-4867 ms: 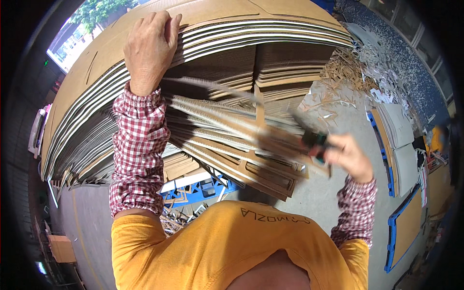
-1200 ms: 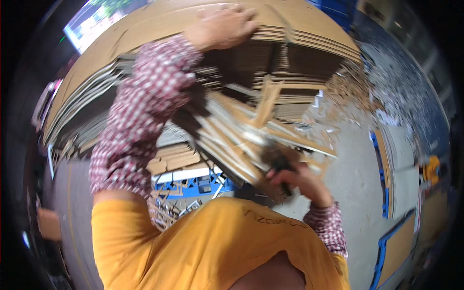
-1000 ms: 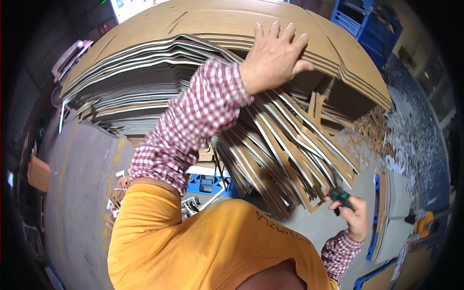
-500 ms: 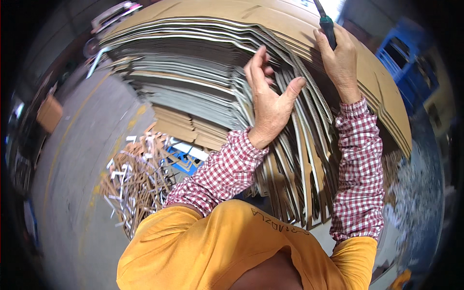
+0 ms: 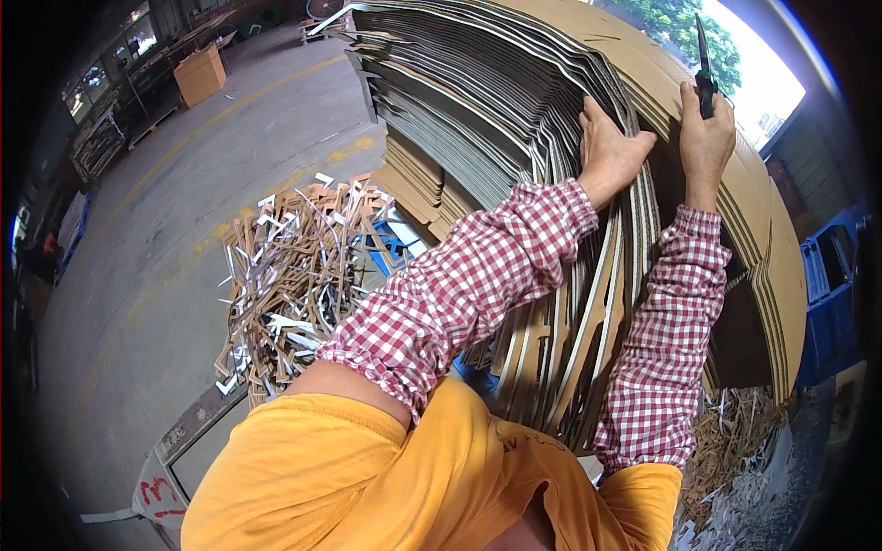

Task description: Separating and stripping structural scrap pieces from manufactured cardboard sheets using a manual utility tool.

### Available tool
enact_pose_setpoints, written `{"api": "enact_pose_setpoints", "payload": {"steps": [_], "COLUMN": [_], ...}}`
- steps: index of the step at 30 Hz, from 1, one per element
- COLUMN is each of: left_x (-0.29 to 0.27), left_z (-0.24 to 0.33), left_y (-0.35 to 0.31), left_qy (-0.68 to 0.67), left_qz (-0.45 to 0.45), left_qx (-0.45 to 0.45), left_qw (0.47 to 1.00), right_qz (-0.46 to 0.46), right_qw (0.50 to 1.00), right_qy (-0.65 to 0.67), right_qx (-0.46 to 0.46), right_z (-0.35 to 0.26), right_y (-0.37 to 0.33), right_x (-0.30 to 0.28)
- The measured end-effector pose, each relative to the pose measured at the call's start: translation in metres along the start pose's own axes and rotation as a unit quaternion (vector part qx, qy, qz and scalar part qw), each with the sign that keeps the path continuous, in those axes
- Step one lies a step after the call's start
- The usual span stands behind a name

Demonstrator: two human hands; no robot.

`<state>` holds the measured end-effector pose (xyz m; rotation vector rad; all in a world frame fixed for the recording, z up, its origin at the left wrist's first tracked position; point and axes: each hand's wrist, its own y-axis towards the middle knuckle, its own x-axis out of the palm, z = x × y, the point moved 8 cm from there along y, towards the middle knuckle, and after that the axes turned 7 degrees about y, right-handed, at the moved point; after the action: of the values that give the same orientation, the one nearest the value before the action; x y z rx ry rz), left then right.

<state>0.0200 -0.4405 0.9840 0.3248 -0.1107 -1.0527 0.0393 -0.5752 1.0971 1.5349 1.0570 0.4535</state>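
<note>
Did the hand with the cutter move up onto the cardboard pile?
Yes. The right hand, gripping the cutter, rose from beside the pile's lower edge to the top of the cardboard stack.

A grey concrete floor [image 5: 184,184] fills the left half of the frame, crossed by faded yellow lines. A heap of cardboard offcut strips [image 5: 294,266] lies on it at centre left. A brown cardboard box [image 5: 200,75] stands at upper left. More scraps [image 5: 735,441] lie at lower right.

Bright daylight from opening top right w/ glare; sharp centre, fisheye bend + dark rim.
</note>
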Motion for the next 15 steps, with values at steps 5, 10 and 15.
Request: {"api": "enact_pose_setpoints", "payload": {"steps": [5, 10, 15], "left_x": [-0.008, -0.031, -0.018], "left_z": [-0.029, -0.044, -0.043], "left_y": [0.012, 0.016, -0.004], "left_qy": [0.032, -0.105, -0.264], "left_qz": [-0.041, -0.141, -0.195], "left_qx": [-0.016, 0.002, -0.096], "left_qw": [0.999, 0.984, 0.940], "right_qz": [0.003, 0.008, -0.042], "right_qw": [0.998, 0.993, 0.986], "right_qy": [-0.055, -0.097, -0.158], "right_qx": [-0.022, -0.066, -0.021], "right_z": [0.004, -0.013, -0.030], "right_y": [-0.010, -0.014, -0.015], "right_x": [0.012, 0.008, 0.019]}}
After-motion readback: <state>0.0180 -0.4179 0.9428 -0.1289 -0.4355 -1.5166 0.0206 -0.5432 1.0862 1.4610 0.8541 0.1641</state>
